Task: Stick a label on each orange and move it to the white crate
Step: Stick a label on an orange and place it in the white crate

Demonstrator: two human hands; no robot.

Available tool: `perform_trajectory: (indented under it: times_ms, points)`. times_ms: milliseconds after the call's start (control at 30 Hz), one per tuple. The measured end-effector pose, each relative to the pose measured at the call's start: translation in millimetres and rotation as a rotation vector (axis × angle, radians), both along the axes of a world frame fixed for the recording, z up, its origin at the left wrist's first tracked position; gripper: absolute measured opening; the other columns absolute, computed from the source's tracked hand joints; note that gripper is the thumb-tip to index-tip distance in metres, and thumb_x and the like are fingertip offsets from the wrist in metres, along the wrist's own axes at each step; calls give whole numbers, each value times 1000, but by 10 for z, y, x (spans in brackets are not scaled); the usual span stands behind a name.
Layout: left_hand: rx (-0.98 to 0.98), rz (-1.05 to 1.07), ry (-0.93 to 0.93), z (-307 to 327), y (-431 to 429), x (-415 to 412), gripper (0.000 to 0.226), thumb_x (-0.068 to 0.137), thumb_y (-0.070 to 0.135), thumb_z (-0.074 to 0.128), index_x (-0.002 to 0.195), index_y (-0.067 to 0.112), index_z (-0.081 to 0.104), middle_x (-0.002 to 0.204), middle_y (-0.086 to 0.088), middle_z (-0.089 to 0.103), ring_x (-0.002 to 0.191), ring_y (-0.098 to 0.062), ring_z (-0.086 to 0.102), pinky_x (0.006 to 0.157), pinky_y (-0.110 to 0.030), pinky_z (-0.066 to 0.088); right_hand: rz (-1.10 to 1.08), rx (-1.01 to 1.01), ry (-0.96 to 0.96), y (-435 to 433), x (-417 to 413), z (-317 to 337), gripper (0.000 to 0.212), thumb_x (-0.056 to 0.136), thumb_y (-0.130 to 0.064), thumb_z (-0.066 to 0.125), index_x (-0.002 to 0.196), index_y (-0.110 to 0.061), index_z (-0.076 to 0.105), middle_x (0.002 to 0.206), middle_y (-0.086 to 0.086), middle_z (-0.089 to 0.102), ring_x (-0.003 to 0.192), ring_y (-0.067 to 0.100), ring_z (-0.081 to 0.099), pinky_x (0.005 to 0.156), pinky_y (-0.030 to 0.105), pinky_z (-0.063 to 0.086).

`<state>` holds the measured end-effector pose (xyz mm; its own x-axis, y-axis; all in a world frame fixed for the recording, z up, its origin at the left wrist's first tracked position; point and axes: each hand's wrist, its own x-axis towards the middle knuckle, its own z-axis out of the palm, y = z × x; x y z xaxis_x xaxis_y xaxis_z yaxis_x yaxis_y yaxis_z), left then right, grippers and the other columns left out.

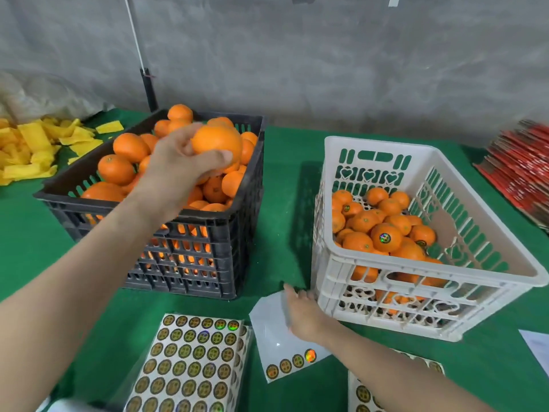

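My left hand grips an orange just above the black crate, which is heaped with unlabelled oranges. To the right stands the white crate, holding several oranges; one shows a round shiny label. My right hand lies with straight fingers on a nearly used-up label sheet beside the white crate's near left corner. That sheet carries a short row of labels along its lower edge. A full label sheet sits in front of the black crate.
Another label sheet lies partly under my right forearm. Yellow wrapper pieces are piled at the far left and a red stack at the far right. A black pole stands behind the black crate. Green cloth covers the table.
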<state>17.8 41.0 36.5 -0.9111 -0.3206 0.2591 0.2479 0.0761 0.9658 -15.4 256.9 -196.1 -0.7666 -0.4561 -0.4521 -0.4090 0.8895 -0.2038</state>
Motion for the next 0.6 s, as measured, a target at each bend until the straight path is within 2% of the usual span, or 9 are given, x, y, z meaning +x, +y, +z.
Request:
perform_trajectory:
  times_ms: [67,133,200,267,300,367,433,500,600]
  points:
    - [22,-153,-37,-122,294,221,32,68,17,74,99,14,66,88,5,74,87,-12,69,74,-23,57,-4,-119,53,-14,50,7,57,87,5,47,138,-11,26,113,17,56,105,34,57,82,38,47]
    - [8,-230,-134,-327,510,394,40,59,27,77,95,14,67,92,0,75,90,-15,69,79,-25,55,-41,-305,15,-6,53,137,48,88,2,48,130,-16,33,92,7,56,78,23,58,60,30,45]
    - [-97,-285,-265,-542,629,497,56,51,44,74,98,16,71,99,-5,74,95,-15,67,82,-22,49,-45,-477,9,11,28,353,45,88,-6,54,126,-21,36,90,2,57,75,14,55,69,33,49]
    - [-153,-386,-392,-692,649,536,57,53,50,69,100,19,73,101,-5,74,98,-15,66,85,-21,46,-56,-675,-27,39,12,628,45,86,-11,62,123,-22,40,100,2,60,92,17,59,86,42,50]
    - [-163,-436,-446,-727,635,539,59,55,49,68,103,16,72,103,-8,73,102,-20,65,92,-27,46,-75,-791,-80,67,32,771,45,84,-9,66,120,-23,44,105,2,61,99,20,58,90,44,50]
    - [-176,-486,-536,-730,614,540,71,56,51,67,108,3,68,109,-18,68,106,-31,61,104,-45,41,-119,-997,-222,129,86,1003,42,80,2,68,104,-27,48,98,13,61,93,27,58,83,46,50]
    - [-185,-498,-581,-691,606,544,89,54,52,67,109,-17,57,111,-33,60,99,-34,57,107,-57,33,-161,-1043,-253,197,132,1148,45,80,5,67,98,-32,48,92,22,62,84,31,60,76,41,53]
    - [-193,-467,-576,-625,613,538,93,52,52,69,103,-24,52,98,-33,57,90,-31,54,100,-59,37,-216,-1057,-288,278,168,1241,41,81,-2,70,99,-32,49,87,10,65,81,22,63,72,35,54]
    - [-202,-352,-511,-458,597,512,86,45,51,71,95,-18,58,89,-29,60,82,-36,57,80,-49,45,-258,-1178,-476,439,221,1361,28,84,-5,67,98,-22,49,78,-3,67,72,17,64,60,28,50]
